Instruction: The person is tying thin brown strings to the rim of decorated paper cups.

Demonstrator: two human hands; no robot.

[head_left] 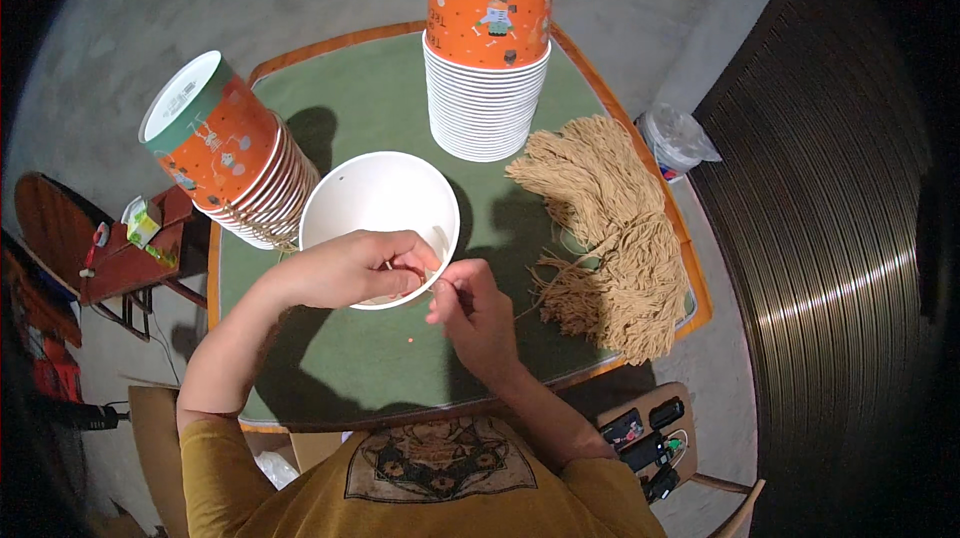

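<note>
A white-lined paper bucket (375, 183) stands mouth up before me at the middle of the table. My left hand (360, 268) reaches over its near rim, thumb and fingers closed in a pinch inside the mouth, a thin cord at the fingertips. My right hand (475, 313) pinches the cord just outside the near right rim. A thin tan strand trails off to its right, toward a large bundle of tan cords (610, 238). The bucket's outer wall and lower part are hidden from me.
Tall stacks of upside-down orange and green paper buckets stand at the far edge (490, 28) and at the left (235, 153), the left one leaning. The table (330, 363) has a green cover. Beyond it are a lidded white pail (675, 138), a wooden chair (130, 248) and a stool with phones (645, 438).
</note>
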